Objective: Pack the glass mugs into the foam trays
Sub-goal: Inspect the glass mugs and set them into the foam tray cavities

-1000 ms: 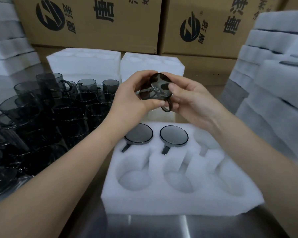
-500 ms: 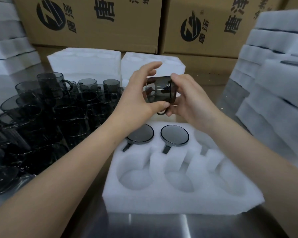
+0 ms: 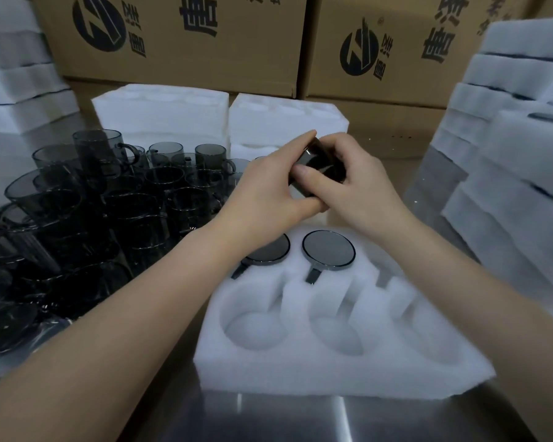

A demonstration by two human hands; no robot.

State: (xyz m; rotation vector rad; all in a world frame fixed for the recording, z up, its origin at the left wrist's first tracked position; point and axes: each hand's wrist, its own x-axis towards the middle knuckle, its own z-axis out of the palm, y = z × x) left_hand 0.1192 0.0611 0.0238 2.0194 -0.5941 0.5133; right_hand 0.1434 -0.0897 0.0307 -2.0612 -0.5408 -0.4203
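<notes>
Held mug: a dark glass mug [image 3: 320,164] is in the air between both hands, above the far edge of the foam tray [image 3: 348,374]. Its handle is hidden, so its turn cannot be told.
Left hand: the left hand [image 3: 262,193] curls its fingers round the mug's left side, one fingertip up at the top edge.
Right hand: the right hand [image 3: 358,186] curls round the right side, thumb pressed on the glass wall.
Tray state: two far pockets hold a seated mug [image 3: 268,248] and a second seated mug [image 3: 328,252], handles in their slots. The three near pockets are bare; the far right pocket is partly hidden by the forearm.
Slip risk: smooth glass is gripped by fingers alone, so a loosened hold during the turn probably drops it onto foam or the steel table [image 3: 300,416].
Misfit risk: if the handle misses its slot, the mug likely jams tilted or tears the foam.
Contact risk: lowering close beside the seated mugs may knock glass on glass and chip it.
Sweep risk: the left forearm lies near the loose mugs [image 3: 109,199], and a wide reach could topple them.
Tray risk: nothing holds the tray, so a firm push may slide it.
</notes>
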